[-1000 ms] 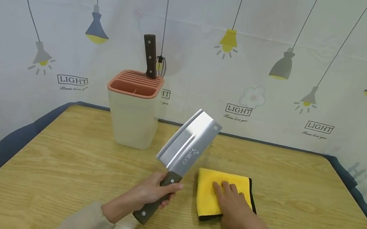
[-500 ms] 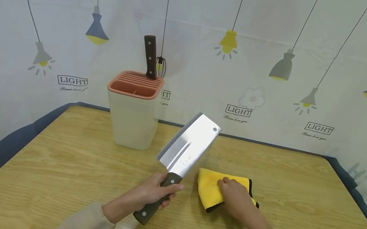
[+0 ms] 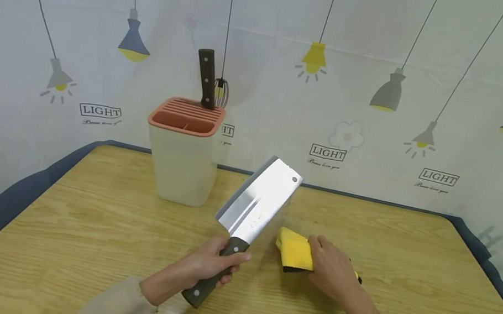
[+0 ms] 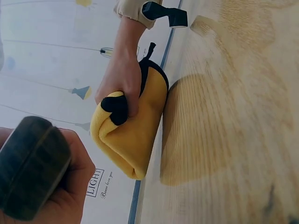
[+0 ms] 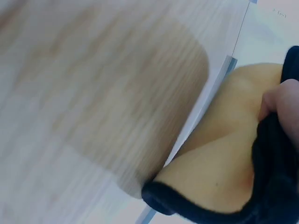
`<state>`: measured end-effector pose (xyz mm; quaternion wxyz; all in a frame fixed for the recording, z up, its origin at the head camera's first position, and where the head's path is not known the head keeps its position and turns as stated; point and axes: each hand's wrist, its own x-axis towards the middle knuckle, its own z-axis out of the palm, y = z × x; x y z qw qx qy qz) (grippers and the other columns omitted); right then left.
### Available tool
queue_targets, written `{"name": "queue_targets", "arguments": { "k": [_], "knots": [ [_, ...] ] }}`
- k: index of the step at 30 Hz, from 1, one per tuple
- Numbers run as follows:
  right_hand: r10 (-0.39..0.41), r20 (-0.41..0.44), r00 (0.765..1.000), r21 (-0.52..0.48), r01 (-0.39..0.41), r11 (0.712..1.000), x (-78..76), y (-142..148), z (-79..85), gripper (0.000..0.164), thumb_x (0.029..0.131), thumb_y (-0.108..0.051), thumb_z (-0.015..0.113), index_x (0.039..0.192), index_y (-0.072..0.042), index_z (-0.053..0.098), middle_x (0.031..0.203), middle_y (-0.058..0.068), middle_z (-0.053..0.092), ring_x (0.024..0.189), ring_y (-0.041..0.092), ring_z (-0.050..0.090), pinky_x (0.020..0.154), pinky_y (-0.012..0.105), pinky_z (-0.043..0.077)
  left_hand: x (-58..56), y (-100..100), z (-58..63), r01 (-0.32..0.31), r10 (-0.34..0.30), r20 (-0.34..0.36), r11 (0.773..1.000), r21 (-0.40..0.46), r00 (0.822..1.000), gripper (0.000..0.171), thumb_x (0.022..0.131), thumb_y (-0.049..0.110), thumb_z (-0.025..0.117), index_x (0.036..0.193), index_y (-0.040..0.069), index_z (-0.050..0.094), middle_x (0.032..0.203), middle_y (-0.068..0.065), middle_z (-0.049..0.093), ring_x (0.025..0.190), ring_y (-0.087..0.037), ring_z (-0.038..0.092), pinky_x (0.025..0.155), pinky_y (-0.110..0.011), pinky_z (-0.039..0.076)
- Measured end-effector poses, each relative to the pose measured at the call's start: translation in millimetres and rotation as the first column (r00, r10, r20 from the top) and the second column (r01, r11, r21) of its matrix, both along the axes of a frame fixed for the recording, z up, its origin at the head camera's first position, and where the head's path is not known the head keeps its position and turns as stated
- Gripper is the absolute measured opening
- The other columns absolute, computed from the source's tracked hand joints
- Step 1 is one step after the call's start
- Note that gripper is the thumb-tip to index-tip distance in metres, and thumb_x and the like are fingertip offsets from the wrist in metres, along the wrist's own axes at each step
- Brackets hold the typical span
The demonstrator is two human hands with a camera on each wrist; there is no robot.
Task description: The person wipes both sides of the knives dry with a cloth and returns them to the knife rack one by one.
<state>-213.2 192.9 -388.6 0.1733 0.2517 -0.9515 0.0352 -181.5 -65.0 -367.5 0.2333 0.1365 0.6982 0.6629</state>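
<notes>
A cleaver (image 3: 261, 198) with a broad steel blade and dark riveted handle is gripped in my left hand (image 3: 209, 262), its blade tilted up and to the right. My right hand (image 3: 333, 267) grips a yellow cloth (image 3: 295, 250) with black edging, bunched and folded under the fingers. In the left wrist view the cloth (image 4: 135, 126) hangs from the right hand (image 4: 120, 79), with its shadow on the wood beside it. The butt of the cleaver handle (image 4: 35, 168) fills the lower left there. The right wrist view shows the cloth's yellow face (image 5: 219, 154) close up.
At the back left of the wooden table (image 3: 65, 236) stands a pale knife block (image 3: 181, 167) with an orange slotted top (image 3: 189, 107). A dark-handled knife (image 3: 206, 77) stands in one slot. A printed curtain (image 3: 269, 59) borders the table behind and at the sides.
The right hand has gone from resting on the flat folded cloth to gripping it, and the cloth is now gathered up. The left hand and cleaver stay almost still.
</notes>
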Motion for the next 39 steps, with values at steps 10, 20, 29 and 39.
{"name": "queue_targets", "arguments": {
  "k": [10,20,29,39],
  "knots": [
    [-0.038,-0.154,0.987,-0.181,0.009,0.983,1.4,9,6.6,0.032,0.061,-0.001,0.077,0.073,-0.005,0.048,0.065,0.004,0.049,0.055,0.015,0.044,0.048,0.028,0.038,-0.5,0,0.3,0.012,-0.012,0.006,1.0,-0.005,1.0,0.025,0.089,0.024,0.053,0.084,0.002,0.044,0.062,-0.001,0.046,0.045,-0.005,0.042,0.042,-0.018,0.038],
    [0.04,-0.456,0.889,-0.356,-0.223,0.907,1.6,4,29.3,0.037,0.056,0.01,0.077,0.086,0.007,0.054,0.095,0.021,0.054,0.083,0.034,0.054,0.065,0.043,0.049,-0.1,1,0.3,0.02,-0.02,-0.014,1.0,-0.015,1.0,0.023,0.089,0.023,0.054,0.083,0.003,0.044,0.061,-0.001,0.045,0.045,-0.006,0.042,0.043,-0.019,0.038],
    [0.172,-0.655,0.735,-0.29,-0.456,0.841,8.8,-23,49.9,0.032,0.094,-0.022,0.043,0.106,0.004,0.058,0.11,0.015,0.06,0.101,0.035,0.056,0.087,0.045,0.043,0.6,5,-0.5,0.021,-0.022,-0.043,0.999,-0.033,0.999,0.023,0.088,0.021,0.055,0.077,0.004,0.045,0.059,0.0,0.045,0.043,-0.006,0.041,0.042,-0.018,0.037],
    [0.463,-0.625,0.629,0.063,-0.551,0.832,14.5,-48,50.3,0.032,0.097,-0.006,0.031,0.111,-0.003,0.06,0.114,0.011,0.059,0.106,0.028,0.055,0.089,0.042,0.042,1.1,10,3.1,0.076,-0.083,-0.091,0.994,-0.076,0.992,0.014,0.09,0.013,0.049,0.079,0.003,0.046,0.06,-0.002,0.046,0.042,-0.006,0.041,0.04,-0.018,0.037]
  ]
}}
